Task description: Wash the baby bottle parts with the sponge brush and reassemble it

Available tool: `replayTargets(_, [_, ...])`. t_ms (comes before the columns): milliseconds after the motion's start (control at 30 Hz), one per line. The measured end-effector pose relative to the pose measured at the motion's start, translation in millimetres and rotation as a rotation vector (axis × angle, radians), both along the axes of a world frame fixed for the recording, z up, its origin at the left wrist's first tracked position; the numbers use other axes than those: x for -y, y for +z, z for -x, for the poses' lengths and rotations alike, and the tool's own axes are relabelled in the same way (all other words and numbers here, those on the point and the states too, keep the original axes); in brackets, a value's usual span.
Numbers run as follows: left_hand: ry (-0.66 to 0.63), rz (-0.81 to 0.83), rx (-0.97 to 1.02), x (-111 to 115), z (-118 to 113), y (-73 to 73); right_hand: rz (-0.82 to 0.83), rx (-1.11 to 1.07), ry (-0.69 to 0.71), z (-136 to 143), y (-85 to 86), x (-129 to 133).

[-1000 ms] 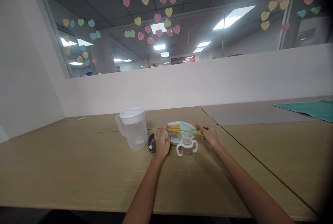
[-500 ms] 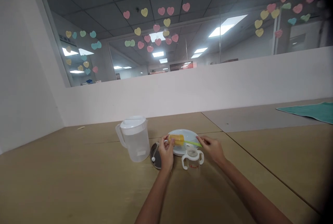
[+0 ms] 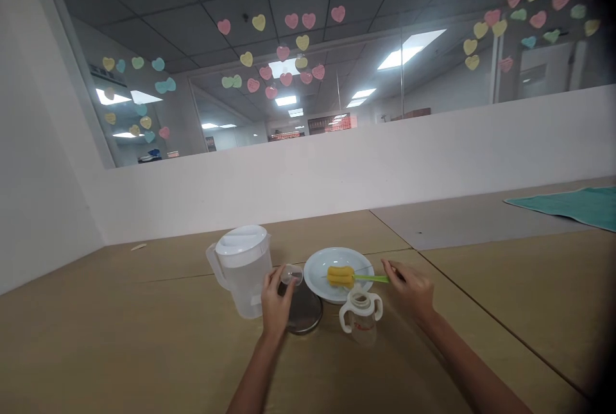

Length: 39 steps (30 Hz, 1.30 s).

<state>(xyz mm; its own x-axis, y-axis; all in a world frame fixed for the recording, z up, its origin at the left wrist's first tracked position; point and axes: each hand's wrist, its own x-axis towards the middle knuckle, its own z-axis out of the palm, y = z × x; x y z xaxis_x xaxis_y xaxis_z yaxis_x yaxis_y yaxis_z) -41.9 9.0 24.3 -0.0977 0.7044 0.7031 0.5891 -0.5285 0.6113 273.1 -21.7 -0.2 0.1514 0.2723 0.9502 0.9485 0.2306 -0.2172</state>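
My left hand is closed on a small clear plastic cap, its fingertips pinching the sides. My right hand grips the thin green handle of a bottle brush with a yellow sponge head. That sponge is over a white bowl; whether it touches the bowl I cannot tell. In front of the bowl stands a clear baby bottle with two white side handles and an open top. A dark round dish lies beside my left hand, which partly covers it.
A lidded, translucent plastic pitcher stands just left of my left hand. At the far right a teal cloth lies on the table. A white wall with a window above it closes off the back.
The yellow sponge has come out of the clear cap. My left hand has moved left with the cap, while my right hand has shifted right with the brush.
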Motion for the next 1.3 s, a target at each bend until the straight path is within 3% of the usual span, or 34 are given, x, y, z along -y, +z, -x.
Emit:
replayTargets(133, [0.063,0.011,-0.223,0,3,-5.3,0.013,-0.091,-0.084,-3,-5.1,-6])
replayTargets(300, [0.059,0.063,-0.313,-4,2,-6.2,0.067,-0.24,-0.215,-4,-4.7,-12])
replayTargets(600, [-0.006,0.225,-0.344,-14,-7,-18.2,0.119,-0.252,-0.157,-1,-3.7,-12])
replayTargets(967, [0.034,0.259,-0.399,-21,-17,-22.0,0.188,-0.401,-0.119,-1,1.5,-14])
replayTargets(1167, [0.098,0.211,-0.46,-12,-28,-9.2,0.252,-0.519,-0.103,-3,7.5,-10])
replayTargets(1300, [0.028,0.155,-0.493,1,-38,5.6,0.278,-0.537,-0.086,-3,9.0,-10])
